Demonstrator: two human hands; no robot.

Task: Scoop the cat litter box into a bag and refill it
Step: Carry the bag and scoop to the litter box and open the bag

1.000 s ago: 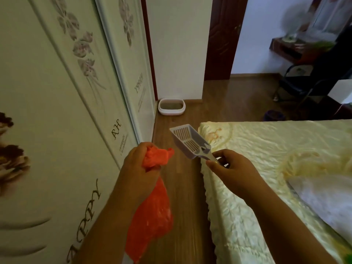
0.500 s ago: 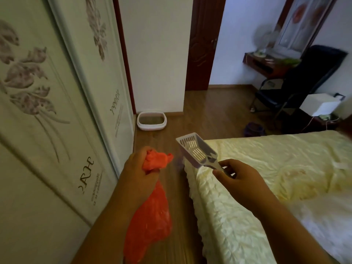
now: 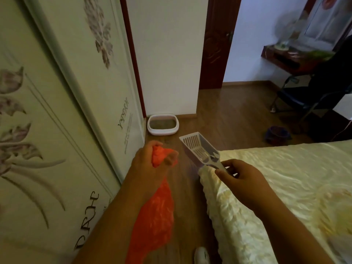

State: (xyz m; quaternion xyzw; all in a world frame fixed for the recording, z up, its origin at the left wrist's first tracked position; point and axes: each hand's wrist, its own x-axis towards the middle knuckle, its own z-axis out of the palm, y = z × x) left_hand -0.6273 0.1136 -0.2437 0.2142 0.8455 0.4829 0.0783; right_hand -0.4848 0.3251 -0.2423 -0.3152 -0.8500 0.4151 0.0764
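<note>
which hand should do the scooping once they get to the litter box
Right. The right hand already pinches the scoop by its handle, basket forward toward the litter box; the left hand grips the orange bag.

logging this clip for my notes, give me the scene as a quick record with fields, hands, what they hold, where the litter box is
left hand: grips the bunched top of an orange plastic bag, which hangs down
right hand: holds the handle of a pale grey slotted plastic litter scoop, empty
litter box: white oval tray on the wooden floor, far ahead, in the corner by the wardrobe
bed: cream quilted cover, on the right
task stage: scooping not yet begun
</note>
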